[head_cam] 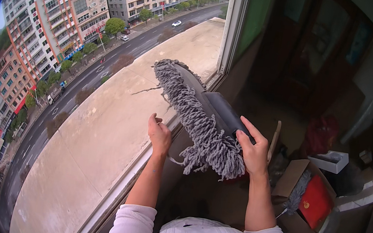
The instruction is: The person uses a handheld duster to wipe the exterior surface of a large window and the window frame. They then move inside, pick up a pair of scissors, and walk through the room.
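Note:
A grey string-pile duster head (203,126) with a dark handle (227,110) lies across the middle of the head view, partly over the window sill. My right hand (255,150) grips the dark handle near its lower right end, thumb and fingers around it. To the left of the duster is my left hand (159,136), raised over the window track with its fingers curled. A loose grey strand hangs near its wrist; whether the hand holds a strand cannot be told.
Outside the window frame (228,32) lies a pale concrete ledge (97,132), with a street (79,82) far below. At right, a cardboard box (292,179) holds a red item (318,199) and a grey fluffy duster (298,193); a small white box (331,161) is behind it.

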Demonstrator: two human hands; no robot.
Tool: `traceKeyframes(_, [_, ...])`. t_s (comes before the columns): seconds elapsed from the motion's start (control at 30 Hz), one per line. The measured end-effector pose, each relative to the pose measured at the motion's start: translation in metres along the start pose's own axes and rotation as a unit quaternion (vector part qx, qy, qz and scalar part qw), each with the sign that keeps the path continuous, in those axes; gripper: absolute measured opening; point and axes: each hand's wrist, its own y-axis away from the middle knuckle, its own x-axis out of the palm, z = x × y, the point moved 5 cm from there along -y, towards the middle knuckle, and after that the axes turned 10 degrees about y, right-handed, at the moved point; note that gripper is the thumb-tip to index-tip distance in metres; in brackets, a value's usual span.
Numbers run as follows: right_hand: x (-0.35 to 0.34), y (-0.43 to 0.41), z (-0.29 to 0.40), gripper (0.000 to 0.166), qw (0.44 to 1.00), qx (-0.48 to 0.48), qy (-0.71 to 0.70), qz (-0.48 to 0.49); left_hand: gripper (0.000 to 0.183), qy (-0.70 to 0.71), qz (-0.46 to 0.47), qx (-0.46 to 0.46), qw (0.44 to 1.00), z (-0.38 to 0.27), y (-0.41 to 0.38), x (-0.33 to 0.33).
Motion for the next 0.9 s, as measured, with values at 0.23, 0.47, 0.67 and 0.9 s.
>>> traceKeyframes(0.23, [0.044, -0.034, -0.028, 0.047, 0.984, -0.005, 0.176, 0.025, 0.037, -0.032, -0.007, 0.064, 0.997, -0.008, -0.004, 0.009])
traceKeyframes(0.47, [0.033, -0.001, -0.012, 0.048, 0.999, -0.027, 0.03, -0.022, 0.04, -0.039, 0.02, -0.01, 0.999, 0.008, -0.009, -0.002])
traceKeyframes(0.67, [0.04, -0.03, -0.037, 0.056, 0.951, -0.009, 0.309, 0.012, 0.04, -0.027, 0.041, 0.029, 0.998, -0.014, -0.001, 0.01])
traceKeyframes(0.9, [0.05, -0.052, -0.017, 0.069, 0.853, 0.045, 0.491, 0.168, 0.037, -0.044, 0.029, 0.024, 0.998, -0.004, -0.004, 0.003])
